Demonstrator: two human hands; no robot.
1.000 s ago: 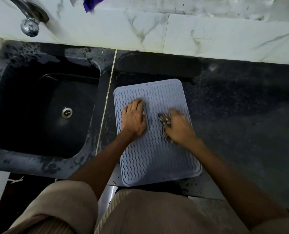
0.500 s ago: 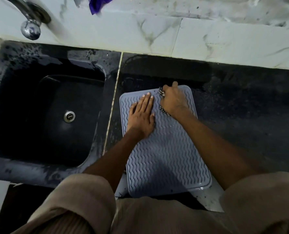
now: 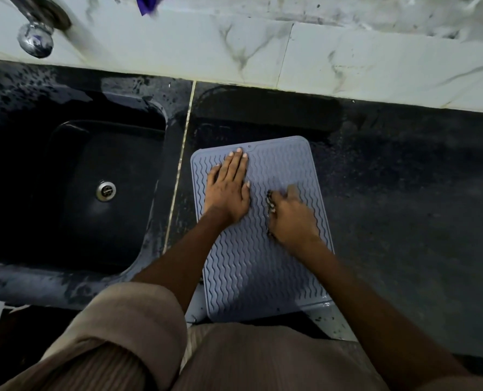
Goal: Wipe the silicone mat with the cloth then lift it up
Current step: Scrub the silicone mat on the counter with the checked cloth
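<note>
while the silicone mat (image 3: 263,249) lies flat on the dark surface (image 3: 404,221) just right of the sink (image 3: 74,179), its near edge reaching the surface's front edge, the left hand (image 3: 229,190) presses on its far left part, grip spread with straight fingers. the right hand (image 3: 294,218), blurred, rests mid-mat, grip curled round the cloth (image 3: 270,201). a tap (image 3: 36,32) hangs over the sink's far corner.

The right hand (image 3: 292,218) is motion-blurred and hides most of the cloth (image 3: 270,203).
</note>
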